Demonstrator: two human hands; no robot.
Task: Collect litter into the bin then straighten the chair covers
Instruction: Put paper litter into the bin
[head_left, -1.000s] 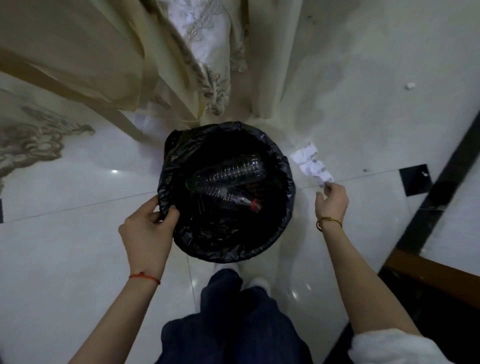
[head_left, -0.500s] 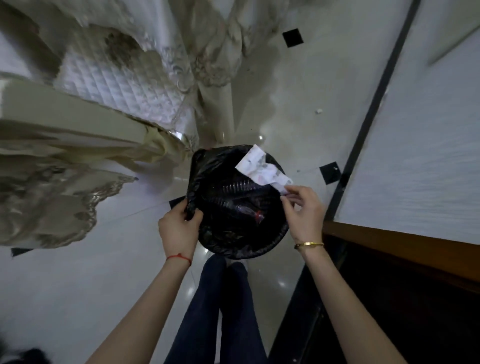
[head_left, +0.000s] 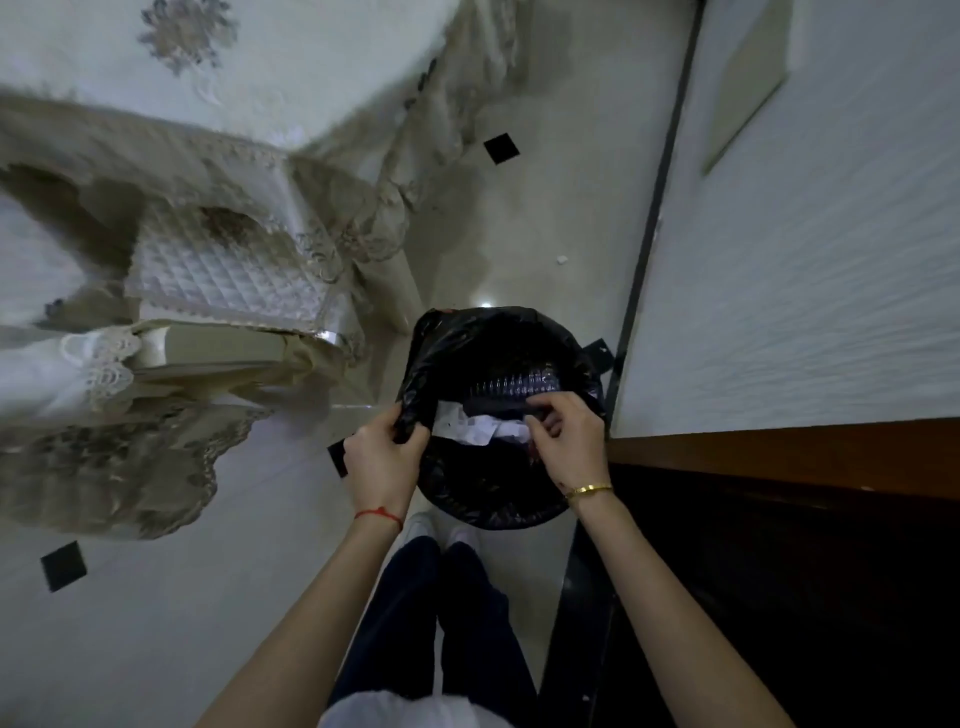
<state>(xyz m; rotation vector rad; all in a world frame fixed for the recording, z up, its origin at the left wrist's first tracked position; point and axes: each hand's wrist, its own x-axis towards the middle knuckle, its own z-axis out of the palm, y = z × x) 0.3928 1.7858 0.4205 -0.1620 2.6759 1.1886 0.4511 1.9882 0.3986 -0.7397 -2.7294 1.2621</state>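
Chair cover (head_left: 228, 270): a quilted, lace-edged cover is seen at the left of the frame.
Bin (head_left: 571, 343): lined with a black bag, it is placed at centre, on the pale floor (head_left: 156, 623).
Bottle (head_left: 514, 387): clear plastic, lying inside the bin.
Paper litter (head_left: 467, 426): crumpled white (partly hidden), inside the bin's near side.
Left hand (head_left: 382, 457): the grip is clamped on the bag's rim.
Right hand (head_left: 569, 441): fingers are curled over the bin opening beside the paper; whether anything is pinched cannot be told.

No legible text, labels or numbers. Print on the crumpled paper (head_left: 470, 427) in the bin (head_left: 519, 512) too blurred to read.
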